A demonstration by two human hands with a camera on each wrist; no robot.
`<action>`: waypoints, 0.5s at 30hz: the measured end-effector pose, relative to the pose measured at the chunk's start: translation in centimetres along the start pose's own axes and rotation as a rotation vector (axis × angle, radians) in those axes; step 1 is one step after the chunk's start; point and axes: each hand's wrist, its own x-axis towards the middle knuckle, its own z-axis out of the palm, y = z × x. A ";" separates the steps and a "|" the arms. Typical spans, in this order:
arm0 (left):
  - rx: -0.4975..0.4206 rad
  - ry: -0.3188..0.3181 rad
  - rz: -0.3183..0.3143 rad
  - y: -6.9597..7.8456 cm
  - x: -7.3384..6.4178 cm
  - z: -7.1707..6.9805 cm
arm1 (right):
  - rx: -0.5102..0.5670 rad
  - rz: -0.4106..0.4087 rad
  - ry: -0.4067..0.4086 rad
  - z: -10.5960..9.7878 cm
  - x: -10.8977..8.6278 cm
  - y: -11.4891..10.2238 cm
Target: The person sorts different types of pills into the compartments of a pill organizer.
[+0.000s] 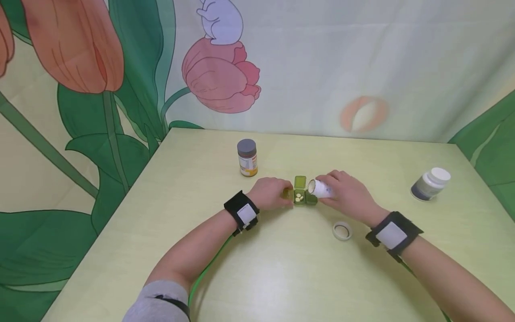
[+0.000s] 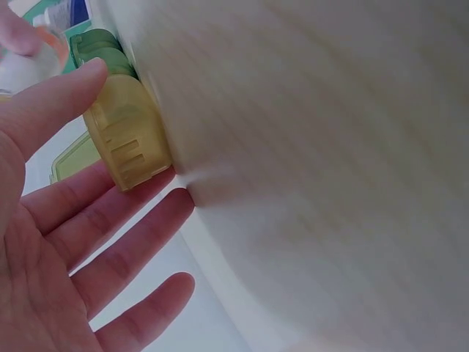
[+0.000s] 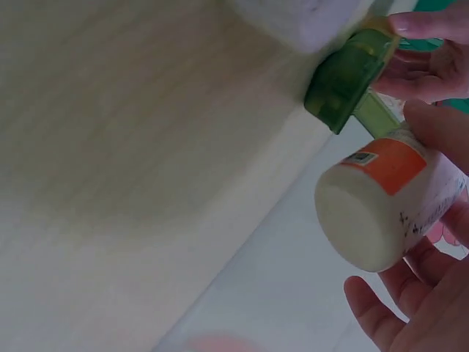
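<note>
A small pill organizer (image 1: 300, 181) in green and yellow stands mid-table, with a lid raised at its back. Several pale pills (image 1: 299, 197) lie in its middle compartment. My left hand (image 1: 268, 193) pinches the yellow end section (image 2: 132, 132) between thumb and fingers; the outer fingers are spread. In my right hand (image 1: 349, 197) is a white pill bottle (image 3: 366, 213) with an orange label patch. It is tilted, its open mouth toward the organizer's green end (image 3: 344, 81). Whether pills are inside the bottle cannot be seen.
A white ring-shaped item (image 1: 335, 232), possibly a cap, lies in front of the right hand. Behind the left hand stands a dark-capped jar (image 1: 247, 158). A white bottle with a dark label (image 1: 429, 184) is far right. A printed curtain (image 1: 306, 67) hangs behind the table.
</note>
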 end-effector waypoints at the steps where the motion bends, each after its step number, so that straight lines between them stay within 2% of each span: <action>1: 0.002 0.000 0.000 0.0 0.0 0.0 | 0.048 0.039 0.004 -0.2 -0.4 -0.1; 4: 0.004 -0.006 -0.003 0.1 0.0 -0.2 | 0.197 0.135 0.018 -0.9 -1.4 -0.7; 7: 0.008 -0.008 -0.004 0.2 0.0 -0.3 | 0.319 0.182 0.017 -1.5 -2.4 -1.5; 15: -0.002 -0.010 -0.009 0.1 -0.1 -0.2 | 0.516 0.198 -0.025 -1.2 -3.9 -3.7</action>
